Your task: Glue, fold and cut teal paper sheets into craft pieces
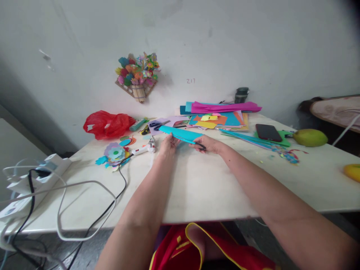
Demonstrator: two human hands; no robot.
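Observation:
A folded piece of bright blue paper is held above the middle of the table. My left hand grips its lower left edge, fingers closed on it. Around the black handles of a pair of scissors, my right hand is closed at the paper's right end. The blades lie along the lower edge of the paper and are mostly hidden. Just left of my left hand, a white glue gun rests on the table, near a pile of paper flowers.
Behind the hands lie dark-handled scissors, coloured sheets and magenta paper. A red bag is at the back left. Cables and a power strip occupy the left. A phone and green fruit sit right.

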